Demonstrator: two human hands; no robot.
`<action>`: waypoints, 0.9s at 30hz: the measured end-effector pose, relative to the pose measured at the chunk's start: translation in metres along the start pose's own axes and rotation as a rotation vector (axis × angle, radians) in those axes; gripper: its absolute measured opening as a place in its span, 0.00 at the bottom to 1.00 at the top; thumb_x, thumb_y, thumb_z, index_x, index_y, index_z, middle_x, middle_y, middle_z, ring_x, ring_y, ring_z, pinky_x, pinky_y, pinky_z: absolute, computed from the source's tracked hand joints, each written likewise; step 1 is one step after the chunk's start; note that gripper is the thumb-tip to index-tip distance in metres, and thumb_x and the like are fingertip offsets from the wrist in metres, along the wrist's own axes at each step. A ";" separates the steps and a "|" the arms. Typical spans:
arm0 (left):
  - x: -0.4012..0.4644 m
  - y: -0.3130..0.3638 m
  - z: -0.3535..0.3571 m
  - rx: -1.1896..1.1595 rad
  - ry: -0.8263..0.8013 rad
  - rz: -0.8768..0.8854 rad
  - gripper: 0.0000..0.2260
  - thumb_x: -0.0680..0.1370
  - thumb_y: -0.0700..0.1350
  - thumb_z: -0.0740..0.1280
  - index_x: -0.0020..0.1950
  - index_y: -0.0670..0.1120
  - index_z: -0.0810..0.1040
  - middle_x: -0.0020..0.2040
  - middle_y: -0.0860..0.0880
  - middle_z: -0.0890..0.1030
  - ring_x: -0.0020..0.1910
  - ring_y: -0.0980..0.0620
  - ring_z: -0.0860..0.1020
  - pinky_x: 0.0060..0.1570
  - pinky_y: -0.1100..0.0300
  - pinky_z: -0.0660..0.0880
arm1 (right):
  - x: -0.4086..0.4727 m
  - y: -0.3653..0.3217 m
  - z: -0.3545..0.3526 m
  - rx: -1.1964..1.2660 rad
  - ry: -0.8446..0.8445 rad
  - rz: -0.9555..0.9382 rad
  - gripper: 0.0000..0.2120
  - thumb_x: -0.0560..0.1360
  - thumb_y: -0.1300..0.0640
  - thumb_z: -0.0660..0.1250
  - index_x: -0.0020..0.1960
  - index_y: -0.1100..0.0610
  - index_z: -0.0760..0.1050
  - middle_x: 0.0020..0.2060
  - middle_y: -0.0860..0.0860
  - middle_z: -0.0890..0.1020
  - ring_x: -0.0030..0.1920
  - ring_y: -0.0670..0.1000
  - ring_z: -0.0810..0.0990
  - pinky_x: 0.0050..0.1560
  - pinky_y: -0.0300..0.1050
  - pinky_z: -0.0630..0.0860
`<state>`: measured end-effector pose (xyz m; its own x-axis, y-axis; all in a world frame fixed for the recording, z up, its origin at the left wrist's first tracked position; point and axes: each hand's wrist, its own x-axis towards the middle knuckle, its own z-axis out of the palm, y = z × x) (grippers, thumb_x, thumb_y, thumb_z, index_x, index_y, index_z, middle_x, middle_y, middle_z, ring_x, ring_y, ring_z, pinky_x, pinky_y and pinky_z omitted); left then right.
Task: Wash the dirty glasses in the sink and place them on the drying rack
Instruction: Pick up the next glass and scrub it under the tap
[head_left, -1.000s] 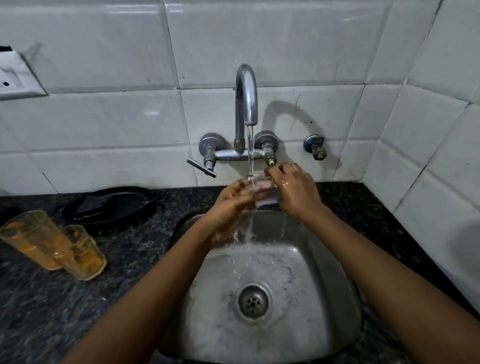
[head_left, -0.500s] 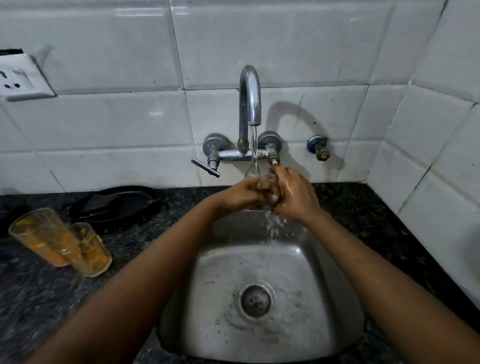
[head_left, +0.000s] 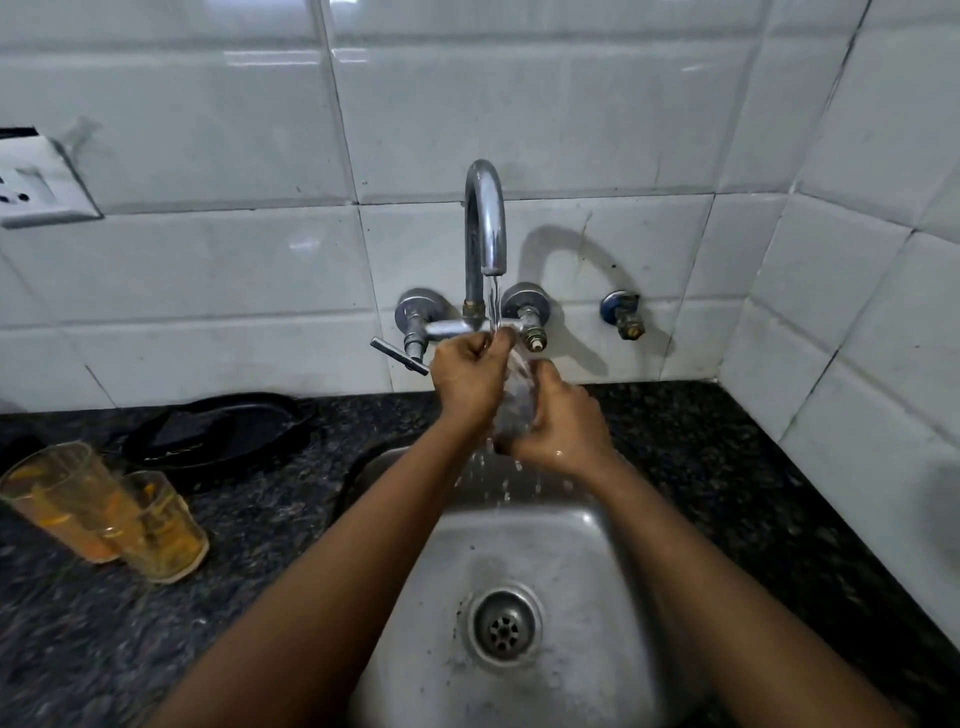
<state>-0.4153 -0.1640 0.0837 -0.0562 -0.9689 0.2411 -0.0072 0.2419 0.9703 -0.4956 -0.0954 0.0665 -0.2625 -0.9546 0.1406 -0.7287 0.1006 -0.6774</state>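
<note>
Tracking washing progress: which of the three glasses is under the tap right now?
The clear glass gripped by both hands over the sink; the other two glasses, orange-stained, stand on the counter at left.

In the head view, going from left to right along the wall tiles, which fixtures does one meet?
White wall socket → lever tap handle → curved chrome faucet spout → small blue-capped brass valve.
</note>
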 end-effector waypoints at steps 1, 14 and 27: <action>0.001 -0.001 -0.003 -0.037 -0.051 0.006 0.19 0.74 0.44 0.69 0.25 0.47 0.67 0.19 0.55 0.68 0.19 0.57 0.65 0.22 0.68 0.64 | -0.002 0.000 -0.007 0.365 -0.160 0.097 0.26 0.66 0.59 0.75 0.61 0.57 0.68 0.52 0.54 0.80 0.46 0.53 0.81 0.44 0.47 0.79; 0.010 0.001 -0.005 0.002 -0.120 -0.029 0.15 0.75 0.45 0.68 0.29 0.47 0.71 0.24 0.51 0.73 0.23 0.54 0.71 0.29 0.63 0.71 | -0.001 0.000 0.000 0.289 -0.063 0.077 0.29 0.63 0.57 0.77 0.59 0.57 0.68 0.51 0.54 0.80 0.46 0.54 0.82 0.47 0.49 0.80; 0.008 -0.006 -0.007 0.102 -0.094 -0.071 0.16 0.72 0.47 0.71 0.27 0.46 0.71 0.25 0.45 0.74 0.26 0.45 0.73 0.35 0.52 0.75 | -0.020 -0.004 0.017 -0.119 0.095 0.016 0.41 0.62 0.52 0.77 0.68 0.58 0.60 0.55 0.54 0.76 0.55 0.57 0.78 0.50 0.46 0.75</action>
<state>-0.4083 -0.1737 0.0804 -0.1448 -0.9757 0.1645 -0.1155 0.1818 0.9765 -0.4764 -0.0812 0.0538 -0.3293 -0.9225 0.2014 -0.7924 0.1540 -0.5902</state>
